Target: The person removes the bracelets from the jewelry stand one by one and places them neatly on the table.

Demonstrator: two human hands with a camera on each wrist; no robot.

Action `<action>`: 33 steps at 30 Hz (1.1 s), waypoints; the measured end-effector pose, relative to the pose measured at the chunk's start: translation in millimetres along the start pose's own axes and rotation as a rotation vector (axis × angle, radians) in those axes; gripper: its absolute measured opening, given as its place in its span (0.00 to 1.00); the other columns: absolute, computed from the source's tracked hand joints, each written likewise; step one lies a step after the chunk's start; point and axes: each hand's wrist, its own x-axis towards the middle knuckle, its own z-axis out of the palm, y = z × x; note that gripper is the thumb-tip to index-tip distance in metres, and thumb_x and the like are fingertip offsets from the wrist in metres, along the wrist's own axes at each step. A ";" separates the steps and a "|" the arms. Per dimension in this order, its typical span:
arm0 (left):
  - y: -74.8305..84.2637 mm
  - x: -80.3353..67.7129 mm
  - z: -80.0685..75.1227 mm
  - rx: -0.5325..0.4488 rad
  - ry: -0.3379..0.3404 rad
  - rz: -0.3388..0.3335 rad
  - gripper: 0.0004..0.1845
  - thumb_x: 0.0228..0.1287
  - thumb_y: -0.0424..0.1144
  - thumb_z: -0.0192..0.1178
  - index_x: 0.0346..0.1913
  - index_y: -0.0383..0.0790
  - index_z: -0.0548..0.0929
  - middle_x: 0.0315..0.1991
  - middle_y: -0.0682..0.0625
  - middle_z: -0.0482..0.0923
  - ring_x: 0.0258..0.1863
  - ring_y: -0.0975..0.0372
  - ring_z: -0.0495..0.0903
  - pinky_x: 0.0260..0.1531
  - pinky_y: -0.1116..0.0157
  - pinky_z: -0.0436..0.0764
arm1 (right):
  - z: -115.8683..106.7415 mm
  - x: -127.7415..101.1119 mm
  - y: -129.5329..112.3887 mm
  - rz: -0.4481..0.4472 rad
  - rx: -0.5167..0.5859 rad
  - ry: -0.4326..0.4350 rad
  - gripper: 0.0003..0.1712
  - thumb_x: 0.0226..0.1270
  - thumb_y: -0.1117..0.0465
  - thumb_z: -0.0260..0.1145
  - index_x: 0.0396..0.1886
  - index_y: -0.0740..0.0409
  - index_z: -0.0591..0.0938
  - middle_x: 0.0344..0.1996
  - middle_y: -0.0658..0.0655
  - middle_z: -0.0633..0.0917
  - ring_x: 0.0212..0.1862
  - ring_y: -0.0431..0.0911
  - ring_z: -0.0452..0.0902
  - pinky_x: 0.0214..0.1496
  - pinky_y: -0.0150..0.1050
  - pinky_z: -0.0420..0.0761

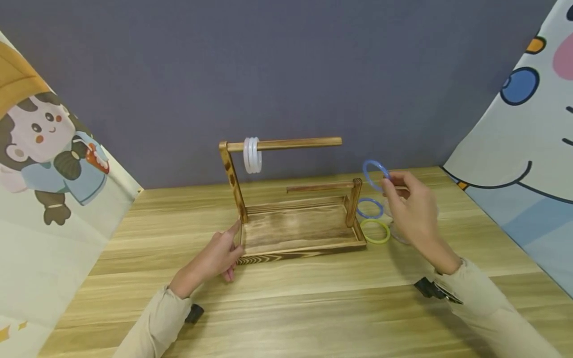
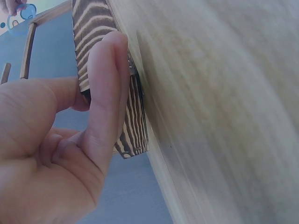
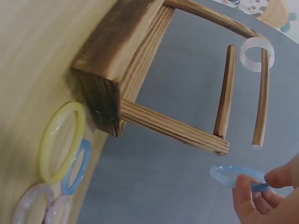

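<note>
My right hand (image 1: 414, 204) pinches a translucent blue ring (image 1: 364, 174) between thumb and fingers, raised in the air just right of a wooden rack (image 1: 295, 226). The rack has a shallow tray base, a long upper bar (image 1: 300, 143) from the left post and a shorter lower bar (image 1: 320, 187) from the right post. Several white rings (image 1: 252, 155) hang together near the post end of the upper bar. At the tray's front left corner, my left hand (image 1: 217, 253) holds the rim, one finger stretched toward the left post; the right wrist view shows the blue ring (image 3: 224, 175) apart from both bars.
On the wood-grain table (image 1: 291, 318), right of the rack, lie another blue ring (image 1: 369, 217), a yellow ring (image 1: 377, 242) and pale rings (image 3: 30, 198) partly hidden by my right hand in the head view. A grey wall (image 1: 286, 74) stands behind, with cartoon-printed panels at both sides.
</note>
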 end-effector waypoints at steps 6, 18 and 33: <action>0.8 -1.4 -0.3 -0.005 0.002 0.003 0.41 0.71 0.28 0.53 0.79 0.32 0.43 0.15 0.42 0.76 0.07 0.57 0.78 0.07 0.59 0.82 | -14.7 -12.4 5.9 -0.032 0.004 -0.025 0.08 0.67 0.76 0.63 0.44 0.77 0.81 0.35 0.70 0.86 0.33 0.21 0.78 0.40 0.14 0.79; 2.3 -2.5 -0.4 -0.011 -0.003 -0.013 0.41 0.71 0.29 0.53 0.79 0.32 0.43 0.15 0.41 0.76 0.08 0.56 0.79 0.09 0.58 0.83 | -48.7 -43.8 31.6 0.066 -0.073 -0.066 0.11 0.69 0.74 0.62 0.48 0.76 0.82 0.34 0.70 0.86 0.32 0.17 0.77 0.33 0.13 0.78; 2.8 -1.7 0.0 -0.021 0.008 -0.023 0.41 0.70 0.28 0.54 0.79 0.33 0.44 0.15 0.42 0.76 0.07 0.56 0.78 0.08 0.58 0.83 | -78.2 -52.2 79.0 0.199 -0.077 -0.109 0.11 0.73 0.68 0.61 0.48 0.72 0.83 0.29 0.38 0.85 0.28 0.27 0.82 0.30 0.17 0.80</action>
